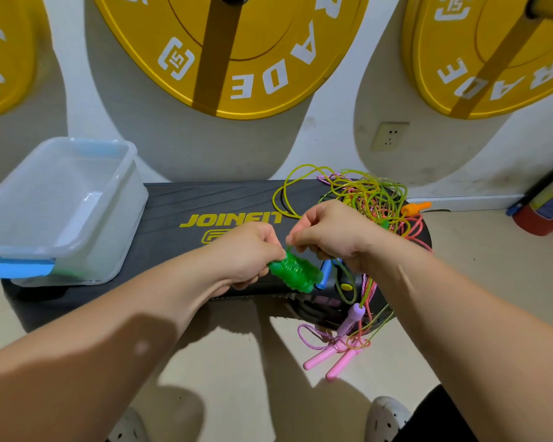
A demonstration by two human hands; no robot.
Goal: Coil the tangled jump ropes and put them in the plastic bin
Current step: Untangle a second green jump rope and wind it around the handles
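1. White gym wall up top, hung with big yellow round weight plates (233,52). Below them, the long black plastic step platform (179,199) runs across the middle of the frame.
2. Sitting on the platform's left end is the clear rectangular plastic bin (109,218), well apart from the hands.
3. Over at centre right, there's the tangled heap of thin yellow-green and pink jump ropes (371,193), spilling off the platform's right end towards the floor.
4. Both hands meet at centre frame! The left hand (249,250) has its fingers curled round one end of the handle, and the right hand (329,231) has fingertips pinched together on the cord.
5. What they're holding: the ribbed green plastic rope handle (296,271). Its long axis slants from upper left, inside the left fist, down to lower right, with the free end pointing at the pile.
6. And here's the key: the thin green cord (288,248) leaves the handle's upper end, right at the right fingertips, and seems to trail rightward into the heap. So the right hand is nearer the tangle and looks set to draw cord, while the left anchors.
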